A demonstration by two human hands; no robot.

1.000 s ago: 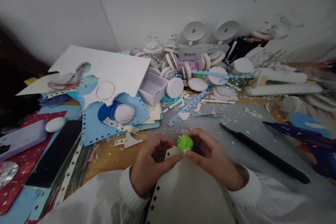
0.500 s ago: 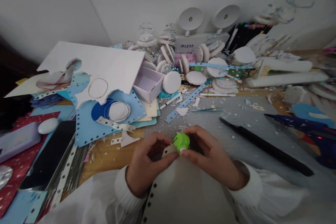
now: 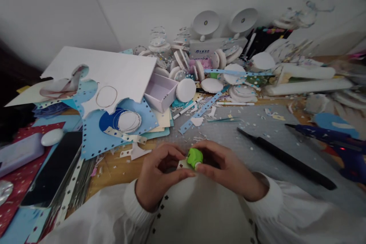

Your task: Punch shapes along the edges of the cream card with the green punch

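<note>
A small green craft punch (image 3: 195,157) is gripped between the thumb and fingers of my right hand (image 3: 225,169). It sits over the top edge of a pale sheet of paper (image 3: 197,209), which reaches down towards my body. Dark flower-shaped holes run along both side edges of the sheet. My left hand (image 3: 162,175) pinches the sheet's upper left corner, close beside the punch. One flower hole shows between its thumb and fingers. The fingertips of both hands nearly meet around the punch, and its underside is hidden.
A black pen-like tool (image 3: 288,158) and a blue glue gun (image 3: 337,145) lie on the grey cutting mat (image 3: 257,118) at right. Tweezers (image 3: 224,120) lie beyond my hands. At left are a phone (image 3: 53,171), punched blue paper (image 3: 94,141) and white board (image 3: 114,68). A lilac box (image 3: 161,91) stands behind.
The punch has tipped a little and shifted slightly left along the sheet's edge. The sheet's corner shows more beside it, and holes on its right edge have come into view.
</note>
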